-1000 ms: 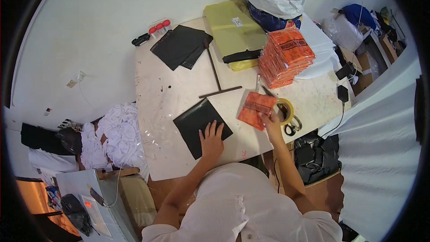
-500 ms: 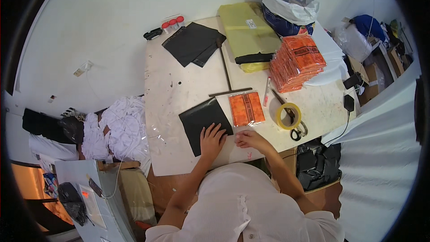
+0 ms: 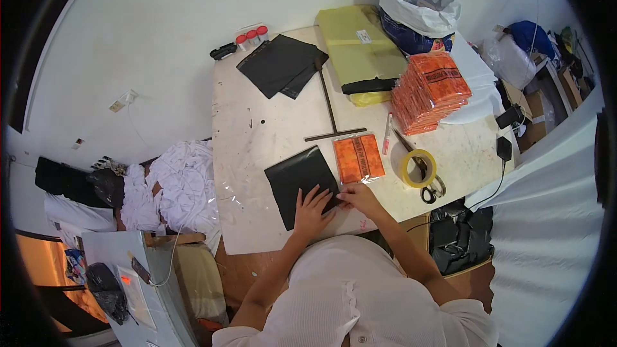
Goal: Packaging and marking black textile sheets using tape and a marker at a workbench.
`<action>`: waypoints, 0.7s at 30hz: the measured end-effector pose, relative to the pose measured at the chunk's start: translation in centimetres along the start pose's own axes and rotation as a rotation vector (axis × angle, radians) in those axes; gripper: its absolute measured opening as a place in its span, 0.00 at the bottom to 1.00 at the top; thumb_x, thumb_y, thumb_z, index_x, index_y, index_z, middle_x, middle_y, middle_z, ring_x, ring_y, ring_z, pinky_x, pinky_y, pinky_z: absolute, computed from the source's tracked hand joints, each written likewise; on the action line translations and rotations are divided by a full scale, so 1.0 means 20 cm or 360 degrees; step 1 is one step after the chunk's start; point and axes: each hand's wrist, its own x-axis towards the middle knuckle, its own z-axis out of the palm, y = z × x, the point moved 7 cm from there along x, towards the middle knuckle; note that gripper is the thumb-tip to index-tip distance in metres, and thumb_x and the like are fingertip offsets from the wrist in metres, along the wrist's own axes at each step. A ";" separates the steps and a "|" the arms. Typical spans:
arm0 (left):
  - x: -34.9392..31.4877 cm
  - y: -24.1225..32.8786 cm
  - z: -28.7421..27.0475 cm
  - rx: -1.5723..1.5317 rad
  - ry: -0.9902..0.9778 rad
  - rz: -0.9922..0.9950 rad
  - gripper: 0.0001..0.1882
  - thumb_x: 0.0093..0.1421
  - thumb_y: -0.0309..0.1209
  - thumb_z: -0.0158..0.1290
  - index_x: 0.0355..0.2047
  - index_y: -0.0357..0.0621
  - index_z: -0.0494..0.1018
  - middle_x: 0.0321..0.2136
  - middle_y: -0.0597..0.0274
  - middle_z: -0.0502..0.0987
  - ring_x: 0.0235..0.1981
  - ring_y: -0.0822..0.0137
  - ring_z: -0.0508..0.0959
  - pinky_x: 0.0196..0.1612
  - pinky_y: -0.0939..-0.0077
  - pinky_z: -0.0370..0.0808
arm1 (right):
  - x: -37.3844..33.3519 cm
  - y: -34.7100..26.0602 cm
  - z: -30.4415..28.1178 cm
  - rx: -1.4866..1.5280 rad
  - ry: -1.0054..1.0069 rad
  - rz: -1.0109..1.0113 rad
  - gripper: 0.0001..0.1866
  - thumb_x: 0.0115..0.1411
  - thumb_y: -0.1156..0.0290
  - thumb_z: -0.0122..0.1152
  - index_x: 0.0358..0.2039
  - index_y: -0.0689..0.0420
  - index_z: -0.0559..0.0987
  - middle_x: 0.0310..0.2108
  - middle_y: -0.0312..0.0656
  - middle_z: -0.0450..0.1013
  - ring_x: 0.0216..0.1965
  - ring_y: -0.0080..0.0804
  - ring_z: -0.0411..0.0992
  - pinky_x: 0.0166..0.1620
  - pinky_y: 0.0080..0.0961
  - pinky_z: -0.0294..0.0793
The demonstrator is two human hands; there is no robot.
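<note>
Far left: a heap of white cloth (image 3: pixel 173 186) lies on the floor beside the table (image 3: pixel 238 218), untouched.
Left hand: the left hand (image 3: pixel 310 211) lies flat, fingers spread, on the near end of the black mailer bag (image 3: pixel 301 182), pinning it to the table, same spot as a second ago.
What changed: the orange packet (image 3: pixel 358 158) was up in the right hand a second ago by the tape; now it lies flat just right of the black mailer bag, near its edge.
Right hand: the right hand (image 3: pixel 360 198) has come back to the bag's near right corner, fingertips together at the edge; whether they pinch it I cannot tell.
Reading: packet parked, both hands on the bag, probably working at its mouth.
Containers: the bag looks flat and empty; at the far right a white sack (image 3: pixel 418 1) bulges, contents hidden.
Right side: a stack of orange packets (image 3: pixel 432 90), a tape roll (image 3: pixel 418 168) and scissors (image 3: pixel 432 187).
</note>
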 end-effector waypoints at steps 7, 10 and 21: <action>-0.02 -0.02 0.04 0.0115 -0.0010 0.0136 0.17 0.52 0.31 0.53 0.44 0.44 0.71 0.46 0.59 0.73 0.54 0.64 0.67 0.59 0.55 0.56 | -0.02 -0.06 -0.02 -0.0054 0.0166 0.0037 0.11 0.55 0.68 0.59 0.23 0.65 0.75 0.16 0.38 0.71 0.17 0.23 0.71 0.23 0.19 0.71; -0.01 0.01 0.00 0.0072 0.0053 0.0092 0.15 0.52 0.29 0.53 0.42 0.44 0.73 0.44 0.59 0.74 0.49 0.64 0.72 0.56 0.59 0.62 | -0.01 -0.06 -0.04 -0.0172 0.0200 -0.0014 0.14 0.56 0.65 0.58 0.21 0.64 0.74 0.15 0.38 0.71 0.16 0.22 0.69 0.21 0.19 0.69; -0.02 -0.08 -0.01 -0.0498 0.0110 -0.0436 0.07 0.51 0.27 0.55 0.32 0.39 0.76 0.30 0.54 0.77 0.29 0.60 0.78 0.32 0.74 0.74 | -0.06 -0.07 0.04 0.0185 0.0145 0.0037 0.18 0.56 0.57 0.58 0.26 0.62 0.73 0.17 0.36 0.69 0.19 0.21 0.69 0.23 0.18 0.68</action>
